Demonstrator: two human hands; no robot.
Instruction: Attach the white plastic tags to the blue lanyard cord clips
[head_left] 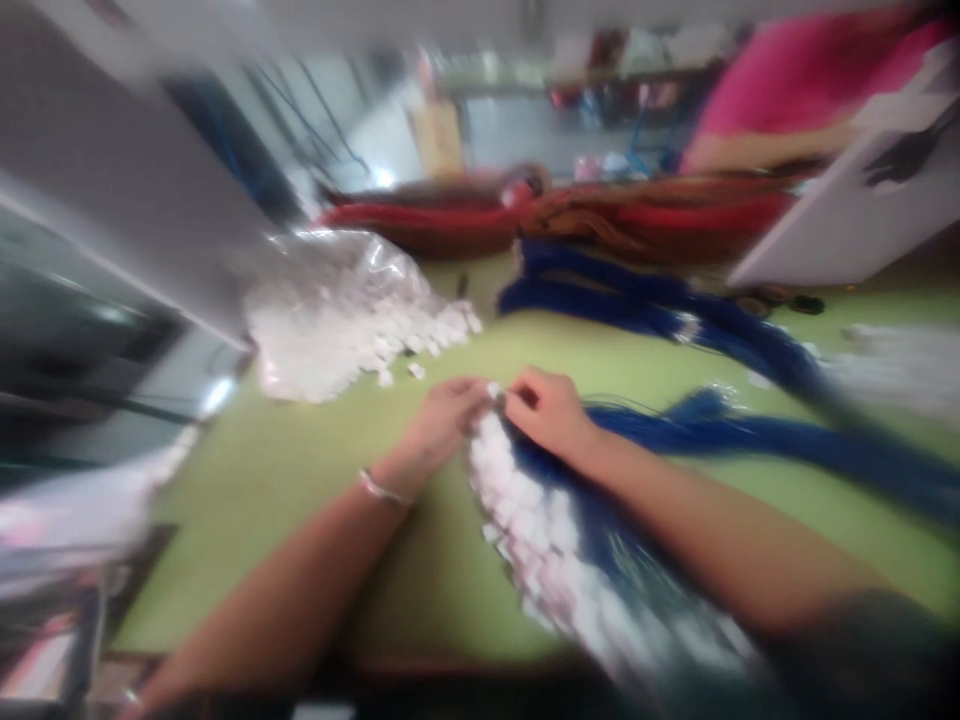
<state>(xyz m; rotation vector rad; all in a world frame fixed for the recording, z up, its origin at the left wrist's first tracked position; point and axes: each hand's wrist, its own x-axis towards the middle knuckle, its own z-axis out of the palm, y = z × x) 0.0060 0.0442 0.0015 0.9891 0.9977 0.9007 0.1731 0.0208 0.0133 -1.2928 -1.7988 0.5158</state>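
Observation:
My left hand [452,408], with a bracelet at the wrist, is closed in a pinch on a small white connector [494,391]. Close to its right, my right hand [551,412] has thumb and finger pressed together at the connector, apparently on a thin blue wire; blur hides the exact grip. Below both hands a heap of white connectors [536,525] runs toward my body. Blue wires [622,545] lie along its right side, partly under my right forearm.
A clear plastic bag [330,310] spills white connectors onto the green tabletop [337,520]. Bundles of blue wire [600,285] lie at right; red and brown wire bundles [600,210] cross the back. White panels stand either side. A person in a pink top [795,80] is beyond.

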